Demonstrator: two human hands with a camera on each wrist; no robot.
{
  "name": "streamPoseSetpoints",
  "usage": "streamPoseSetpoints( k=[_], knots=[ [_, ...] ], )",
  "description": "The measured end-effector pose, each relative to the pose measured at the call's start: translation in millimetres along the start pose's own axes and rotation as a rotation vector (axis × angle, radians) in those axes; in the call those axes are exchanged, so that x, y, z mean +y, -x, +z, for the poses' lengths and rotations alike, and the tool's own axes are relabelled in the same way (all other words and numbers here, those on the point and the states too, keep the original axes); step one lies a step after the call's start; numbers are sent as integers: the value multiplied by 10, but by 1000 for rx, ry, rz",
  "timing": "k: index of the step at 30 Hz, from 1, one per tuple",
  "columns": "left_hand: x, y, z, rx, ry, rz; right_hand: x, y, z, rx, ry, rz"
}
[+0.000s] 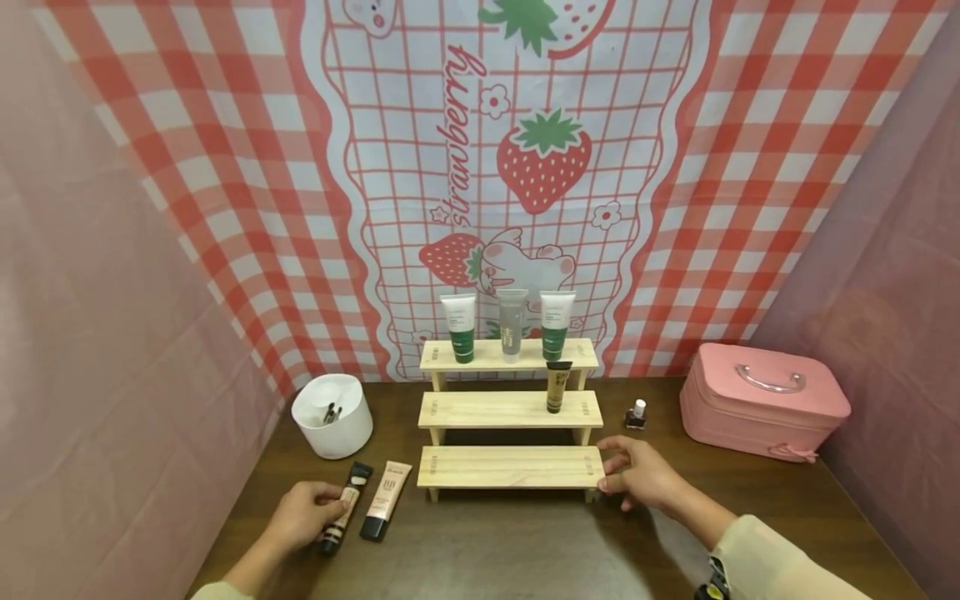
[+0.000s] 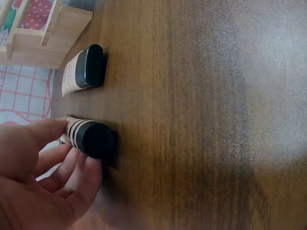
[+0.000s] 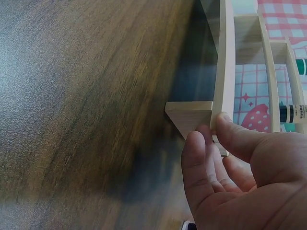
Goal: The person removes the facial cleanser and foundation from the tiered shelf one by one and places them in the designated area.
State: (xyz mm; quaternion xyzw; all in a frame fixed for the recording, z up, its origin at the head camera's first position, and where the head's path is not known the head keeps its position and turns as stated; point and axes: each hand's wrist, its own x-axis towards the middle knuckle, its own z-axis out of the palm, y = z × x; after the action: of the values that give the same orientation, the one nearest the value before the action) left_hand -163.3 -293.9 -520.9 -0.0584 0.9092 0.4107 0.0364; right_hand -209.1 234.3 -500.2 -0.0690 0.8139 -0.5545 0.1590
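Observation:
My left hand (image 1: 300,518) grips a dark-capped cosmetic tube (image 1: 347,507) low over the table at the front left. In the left wrist view, thumb and fingers lie on either side of this striped tube (image 2: 86,135), its black cap facing out. Just right of it lies a beige BB cream tube (image 1: 388,495) with a black cap. My right hand (image 1: 643,477) holds the right end of the lowest step of a three-step wooden display stand (image 1: 510,468). The right wrist view shows the thumb on the step's edge and fingers curled near its support.
Two white-and-green tubes (image 1: 555,325) and a grey tube (image 1: 512,327) stand on the top step. A small gold-and-black tube (image 1: 556,388) stands on the middle one. Around the stand are a white round container (image 1: 307,417), a small dark bottle (image 1: 636,417) and a pink case (image 1: 765,408).

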Motion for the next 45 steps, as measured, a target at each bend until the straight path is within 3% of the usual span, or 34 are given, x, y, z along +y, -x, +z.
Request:
streamPoseSetpoints(
  k=[8, 11, 15, 24, 31, 38, 45],
  knots=[
    [163, -31, -50, 38, -160, 57, 12, 4, -19, -5, -3, -2],
    [325, -60, -45, 40, -161, 101, 13, -2, -26, -7, -2, 2],
    [656, -140, 34, 29, -89, 200, 25, -8, -21, -5, 2, -15],
    [1563, -403, 530, -47, 45, 410, 69, 2, 25, 17, 14, -13],
    [2199, -536, 881, -173, 91, 455, 62, -7, 13, 26, 26, -53],
    [2564, -650, 1150, -209, 92, 459, 38, -11, 15, 40, 40, -35],
    [2719, -711, 1326, -220, 99, 444, 25, 15, 20, 37, 27, -35]
  ],
)
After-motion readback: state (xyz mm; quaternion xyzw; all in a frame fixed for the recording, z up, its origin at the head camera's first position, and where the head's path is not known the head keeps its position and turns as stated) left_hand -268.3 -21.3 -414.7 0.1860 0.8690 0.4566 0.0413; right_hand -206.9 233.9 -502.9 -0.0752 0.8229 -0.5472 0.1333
